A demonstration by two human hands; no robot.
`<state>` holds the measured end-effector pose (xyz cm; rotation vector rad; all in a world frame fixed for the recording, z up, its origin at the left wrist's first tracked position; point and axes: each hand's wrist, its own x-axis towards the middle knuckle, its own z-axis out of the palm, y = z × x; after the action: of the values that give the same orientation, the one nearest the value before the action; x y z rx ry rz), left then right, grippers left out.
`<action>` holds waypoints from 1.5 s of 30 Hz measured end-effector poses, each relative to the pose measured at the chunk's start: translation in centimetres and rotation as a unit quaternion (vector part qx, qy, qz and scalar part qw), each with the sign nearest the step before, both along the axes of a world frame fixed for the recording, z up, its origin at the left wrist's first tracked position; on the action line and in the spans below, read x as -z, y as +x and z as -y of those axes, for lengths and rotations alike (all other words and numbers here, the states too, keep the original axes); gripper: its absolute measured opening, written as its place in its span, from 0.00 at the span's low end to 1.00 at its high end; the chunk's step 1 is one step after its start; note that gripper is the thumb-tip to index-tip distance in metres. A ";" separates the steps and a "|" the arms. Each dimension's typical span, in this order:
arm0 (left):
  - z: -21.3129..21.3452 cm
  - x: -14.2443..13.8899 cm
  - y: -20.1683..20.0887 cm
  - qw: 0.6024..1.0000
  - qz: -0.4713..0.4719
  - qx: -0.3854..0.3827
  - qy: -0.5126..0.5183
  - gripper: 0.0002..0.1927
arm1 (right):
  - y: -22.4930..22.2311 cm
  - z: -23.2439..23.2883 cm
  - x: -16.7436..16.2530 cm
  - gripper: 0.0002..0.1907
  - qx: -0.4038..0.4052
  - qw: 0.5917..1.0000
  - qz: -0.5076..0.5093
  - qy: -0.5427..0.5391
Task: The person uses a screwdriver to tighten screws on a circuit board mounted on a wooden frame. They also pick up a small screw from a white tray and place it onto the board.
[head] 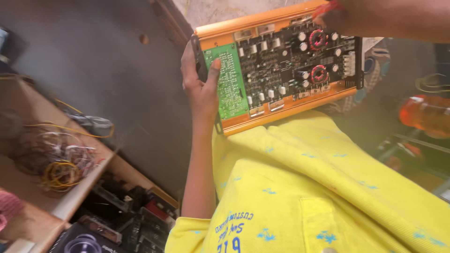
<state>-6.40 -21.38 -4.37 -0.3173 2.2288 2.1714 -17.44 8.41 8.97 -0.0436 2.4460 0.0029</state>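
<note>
The left hand [199, 89] clamps the end of an open orange amplifier [279, 65], thumb on its green board [229, 82], while the right hand [330, 16] grips the far corner, tilting the circuitry toward the eyes.

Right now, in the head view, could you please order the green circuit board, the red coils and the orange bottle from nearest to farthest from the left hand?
1. Green circuit board: under the left hand's thumb.
2. Red coils: mid-amplifier, further right.
3. Orange bottle: far right edge.

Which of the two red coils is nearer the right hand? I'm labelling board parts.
The upper red coil, by the top edge of the orange amplifier. The right hand grips that edge beside it; the lower red coil sits further down the board.
</note>
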 end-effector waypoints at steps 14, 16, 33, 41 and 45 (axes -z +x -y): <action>-2.1 -3.2 2.0 0.940 0.065 -0.086 -0.323 0.17 | 19.9 -6.8 -4.8 0.12 0.099 0.863 -0.297 -0.395; -3.6 -5.0 2.6 0.862 -0.112 -0.120 -0.479 0.16 | 22.1 -10.5 -4.0 0.12 0.197 0.823 -0.282 -0.452; -45.4 -0.2 -5.0 0.930 -0.096 -0.054 -0.351 0.10 | 22.2 -36.6 -1.5 0.09 0.378 0.731 -0.379 -0.424; -45.7 3.6 -7.3 0.907 -0.101 -0.045 -0.405 0.07 | 23.0 -34.6 1.2 0.09 0.346 0.719 -0.369 -0.476; -45.0 1.9 -7.4 0.916 -0.111 -0.032 -0.383 0.08 | 22.9 -32.4 0.4 0.10 0.346 0.698 -0.371 -0.505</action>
<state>-13.79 23.60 -6.27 -0.1415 3.1534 1.2884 5.44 40.81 8.58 0.4835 2.6869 -1.9942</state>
